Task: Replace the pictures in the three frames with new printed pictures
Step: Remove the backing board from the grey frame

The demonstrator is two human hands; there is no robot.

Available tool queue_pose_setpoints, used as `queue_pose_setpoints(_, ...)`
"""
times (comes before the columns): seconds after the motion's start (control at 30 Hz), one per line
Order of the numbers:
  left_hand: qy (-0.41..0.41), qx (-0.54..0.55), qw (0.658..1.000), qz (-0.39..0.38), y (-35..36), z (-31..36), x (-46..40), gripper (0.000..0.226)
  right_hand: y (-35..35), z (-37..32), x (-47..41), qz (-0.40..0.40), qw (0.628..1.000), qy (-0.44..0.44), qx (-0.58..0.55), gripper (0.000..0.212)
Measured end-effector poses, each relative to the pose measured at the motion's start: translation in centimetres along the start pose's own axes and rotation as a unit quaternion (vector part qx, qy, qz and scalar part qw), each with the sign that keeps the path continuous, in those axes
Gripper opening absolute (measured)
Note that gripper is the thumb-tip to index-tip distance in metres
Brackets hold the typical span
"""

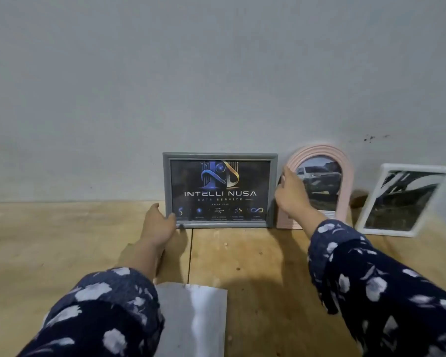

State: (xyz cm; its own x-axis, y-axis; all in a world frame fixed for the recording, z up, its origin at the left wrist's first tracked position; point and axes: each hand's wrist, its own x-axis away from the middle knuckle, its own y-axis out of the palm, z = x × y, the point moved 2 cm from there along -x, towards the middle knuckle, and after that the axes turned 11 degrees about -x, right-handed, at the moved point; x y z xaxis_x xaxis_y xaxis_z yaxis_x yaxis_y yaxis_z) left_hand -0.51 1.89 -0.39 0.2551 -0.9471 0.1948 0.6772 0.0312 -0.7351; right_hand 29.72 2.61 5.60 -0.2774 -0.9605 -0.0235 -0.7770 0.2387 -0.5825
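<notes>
A grey rectangular frame [220, 156] with a dark "INTELLI NUSA" logo print stands upright against the wall. My left hand [158, 225] grips its lower left corner, thumb on the front edge. My right hand [291, 193] holds the frame's right edge, fingers curled behind it. Just to the right stands a pink arched frame [345, 181] with a picture of a car, partly hidden by my right hand. Further right a white rectangular frame [366, 215] with a dark picture leans tilted against the wall.
A wooden tabletop [255, 266] carries all three frames along a grey wall [216, 73]. A grey sheet [193, 320] lies near the front edge between my arms, its left part under my left sleeve.
</notes>
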Motion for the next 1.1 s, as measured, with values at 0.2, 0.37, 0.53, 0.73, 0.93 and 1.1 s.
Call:
queue_pose_setpoints(0.2,-0.042,0.070,0.997,-0.005,1.0,1.7,-3.7,0.065,0.9,-0.9,-4.1,0.026,0.997,0.042,-0.055,0.058)
queue_pose_setpoints(0.37,-0.049,0.099,0.993,-0.036,1.4,2.0,-5.5,0.059,1.9,-0.3,-5.1,0.022,0.992,0.100,-0.074,0.059)
queue_pose_setpoints(0.53,-0.070,0.155,0.985,-0.040,1.3,2.5,-4.6,0.061,1.6,-1.2,-4.5,0.012,0.993,0.102,-0.061,0.057)
queue_pose_setpoints(0.73,-0.056,0.186,0.981,-0.025,0.3,1.3,-3.5,0.080,0.1,-2.2,-1.1,0.029,0.985,0.082,-0.146,0.046)
queue_pose_setpoints(0.93,-0.028,0.227,0.971,-0.068,2.0,1.5,0.1,0.087,-4.2,-0.8,4.4,0.104,0.968,0.091,-0.209,0.047)
queue_pose_setpoints(1.1,-0.001,0.249,0.963,-0.107,6.4,1.7,2.7,0.081,-8.2,1.9,8.7,0.147,0.962,0.099,-0.210,0.050)
